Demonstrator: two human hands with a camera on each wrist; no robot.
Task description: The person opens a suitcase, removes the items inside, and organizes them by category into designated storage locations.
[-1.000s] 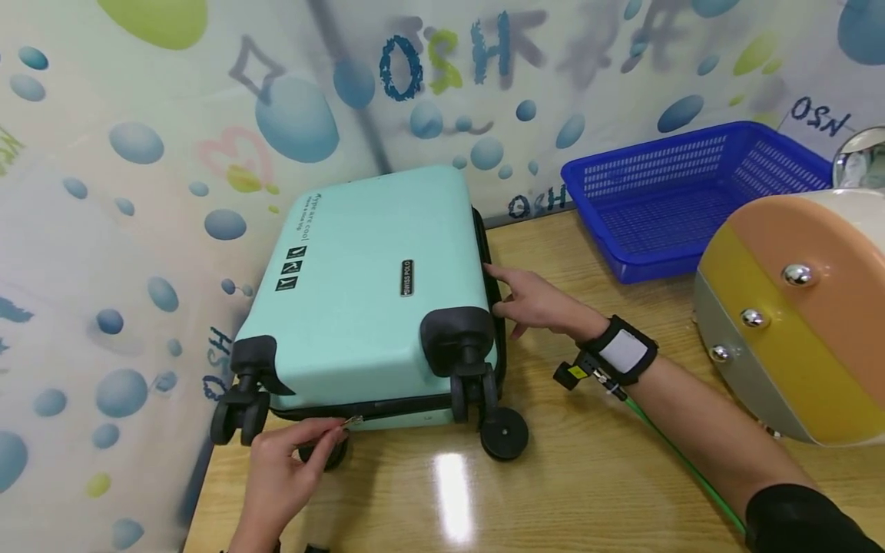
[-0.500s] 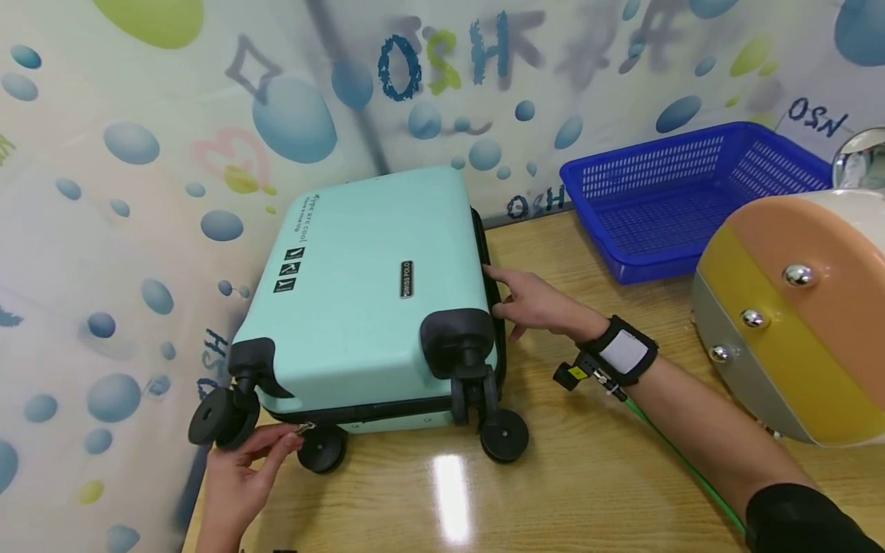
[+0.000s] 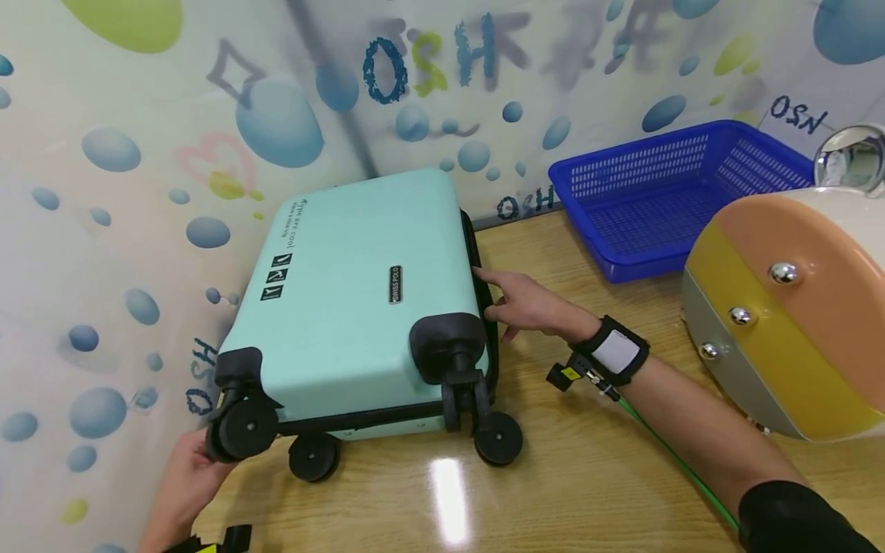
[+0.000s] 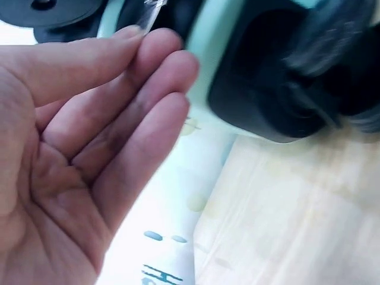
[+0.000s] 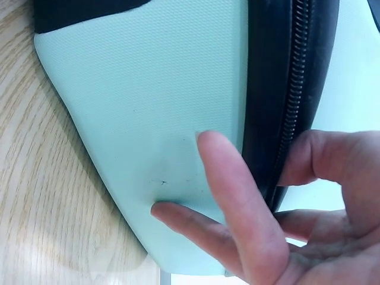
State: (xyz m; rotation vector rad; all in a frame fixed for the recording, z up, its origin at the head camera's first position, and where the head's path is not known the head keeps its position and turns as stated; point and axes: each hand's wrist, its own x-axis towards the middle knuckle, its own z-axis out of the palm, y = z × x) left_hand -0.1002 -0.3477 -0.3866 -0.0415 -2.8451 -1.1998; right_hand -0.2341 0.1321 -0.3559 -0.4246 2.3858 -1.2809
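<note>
A mint-green hard-shell suitcase (image 3: pixel 346 292) lies flat on the table, with its black wheels toward me. At its near left corner my left hand (image 3: pixel 187 476) is partly hidden behind a wheel (image 3: pixel 249 426). In the left wrist view the thumb and index finger pinch a metal zipper pull (image 4: pixel 153 13) at the suitcase's black zipper band. My right hand (image 3: pixel 525 303) rests against the suitcase's right side. Seen from the right wrist, one fingertip touches the black band beside the zipper (image 5: pixel 295 89), while other fingers (image 5: pixel 228 172) extend loosely over the lower shell.
To the right stands a rounded case with orange, yellow and grey stripes (image 3: pixel 781 307) and metal studs. Behind it sits a blue plastic basket (image 3: pixel 615 265). A printed backdrop (image 3: pixel 387 146) rises behind the suitcase and along the left. Wood-grain table (image 3: pixel 553 476) lies in front.
My left hand has slid left along the near edge with the zipper pull, past the wheels to the left corner. The left front wheel has swivelled. The right hand stays at the suitcase's side.
</note>
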